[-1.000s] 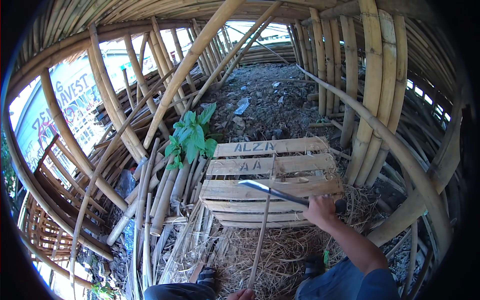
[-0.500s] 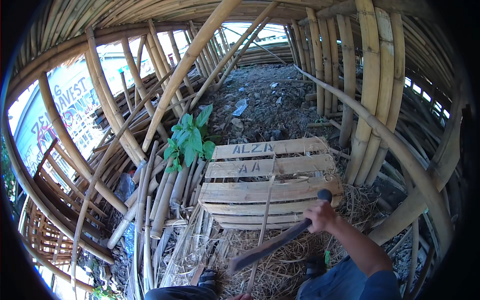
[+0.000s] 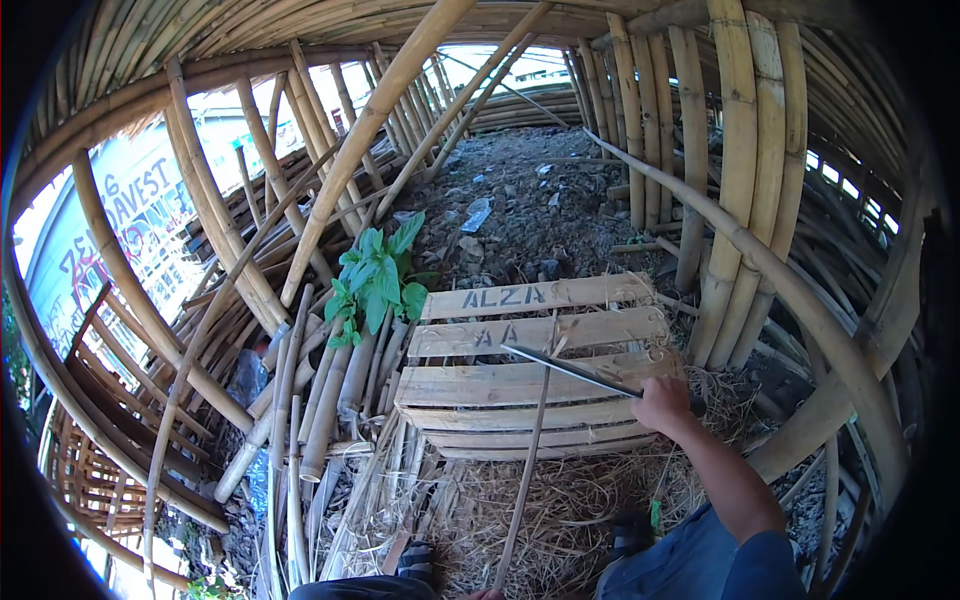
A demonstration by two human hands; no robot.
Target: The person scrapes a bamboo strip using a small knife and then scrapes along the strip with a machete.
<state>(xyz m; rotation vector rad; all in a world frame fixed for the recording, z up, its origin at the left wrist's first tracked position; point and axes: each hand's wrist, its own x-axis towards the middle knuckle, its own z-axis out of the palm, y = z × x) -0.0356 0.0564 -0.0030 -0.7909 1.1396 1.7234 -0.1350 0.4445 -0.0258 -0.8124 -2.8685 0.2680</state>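
Observation:
My right hand is wrapped around the dark handle of a machete. Its long blade points left across the top of a slatted wooden crate, crossing a thin bamboo strip. That strip slants up from the lower edge, its far end over the crate's slats. At its near end, my left hand grips it; only a bit of the fingers shows. A small split piece sticks out by the strip's far end.
Curly bamboo shavings cover the ground before the crate. Left of it lie cut bamboo poles and a leafy green plant. A long bamboo pole slants down the right side. Rubble lies behind.
My right hand has turned the machete, swinging its blade up and away from near my legs to across the strip over the crate. A small piece now juts out near the strip's far end.

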